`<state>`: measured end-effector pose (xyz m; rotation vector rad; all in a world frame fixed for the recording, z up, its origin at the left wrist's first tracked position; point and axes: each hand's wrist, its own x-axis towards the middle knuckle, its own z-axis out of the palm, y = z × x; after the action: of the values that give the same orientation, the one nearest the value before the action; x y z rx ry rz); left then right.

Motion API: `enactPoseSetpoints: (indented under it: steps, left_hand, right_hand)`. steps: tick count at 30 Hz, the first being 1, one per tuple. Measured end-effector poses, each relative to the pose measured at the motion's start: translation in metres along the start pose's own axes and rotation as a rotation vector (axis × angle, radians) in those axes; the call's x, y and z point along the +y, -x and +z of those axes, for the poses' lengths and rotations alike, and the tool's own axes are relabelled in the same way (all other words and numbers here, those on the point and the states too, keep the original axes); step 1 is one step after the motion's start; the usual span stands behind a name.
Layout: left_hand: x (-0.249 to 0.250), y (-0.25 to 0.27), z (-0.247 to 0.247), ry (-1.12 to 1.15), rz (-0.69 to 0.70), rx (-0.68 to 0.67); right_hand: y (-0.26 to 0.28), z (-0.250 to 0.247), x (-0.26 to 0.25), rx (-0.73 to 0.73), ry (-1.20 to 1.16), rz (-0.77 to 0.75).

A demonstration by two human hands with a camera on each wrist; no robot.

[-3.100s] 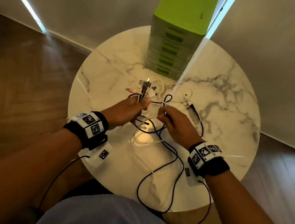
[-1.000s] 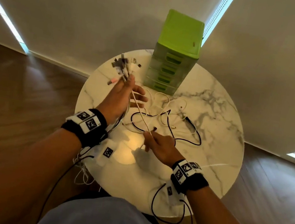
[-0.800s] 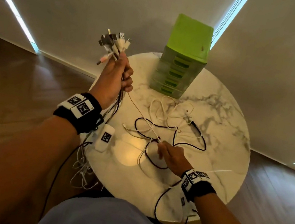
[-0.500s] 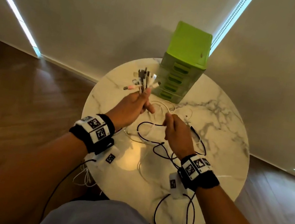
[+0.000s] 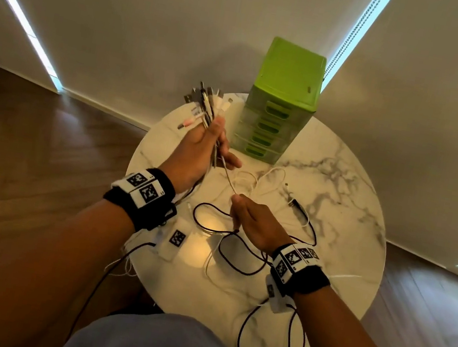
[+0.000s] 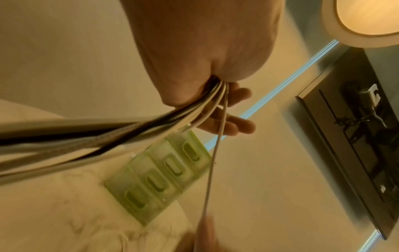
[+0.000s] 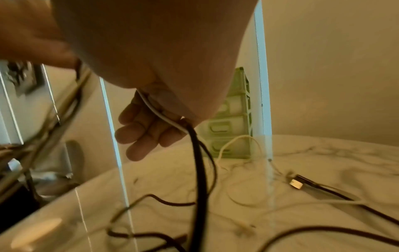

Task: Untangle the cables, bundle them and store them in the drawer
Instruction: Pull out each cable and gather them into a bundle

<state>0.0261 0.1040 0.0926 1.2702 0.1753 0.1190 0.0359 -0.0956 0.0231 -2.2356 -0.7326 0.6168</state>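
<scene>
Several cable ends [image 5: 206,105] sit clamped in the left hand [image 5: 194,152]. Right hand [image 5: 255,224] pinches a white cable [image 5: 228,178] and a black one [image 7: 198,170]: untangling continues; next, draw them free.

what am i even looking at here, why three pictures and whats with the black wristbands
No machine here: a person is sorting cables with bare hands. The black bands hold small cameras. The big picture comes from a camera on the person's head, looking down; the other two look along each wrist at the fingers.

The left hand grips a bunch of cables just below their plugs, which fan out above the fist. The right hand pinches one thin white cable stretched from that bunch, and a black cable hangs from the same grip.

On the round marble table lie loose loops of white and black cable. At its far edge stands a green drawer unit, all drawers closed.
</scene>
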Motion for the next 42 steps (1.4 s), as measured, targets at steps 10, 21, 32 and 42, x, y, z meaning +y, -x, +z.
enactPoseSetpoints:
  steps: [10,21,32,42]
  left_hand:
    - [0.057,-0.031,-0.043,0.019,0.213,0.173]
    - [-0.024,-0.002,0.005,-0.517,-0.103,-0.063]
    - [-0.013,-0.008,-0.014,-0.547,0.013,0.074]
    - [0.016,0.005,-0.045,-0.403,0.147,0.216]
  right_hand:
    - [0.011,-0.028,0.067,0.088,0.194,0.255]
    - [-0.021,-0.037,-0.030,0.244,0.047,-0.082]
    - [-0.013,-0.024,0.009,0.051,0.043,-0.064]
    - [-0.034,-0.042,0.038,0.169,0.083,0.060]
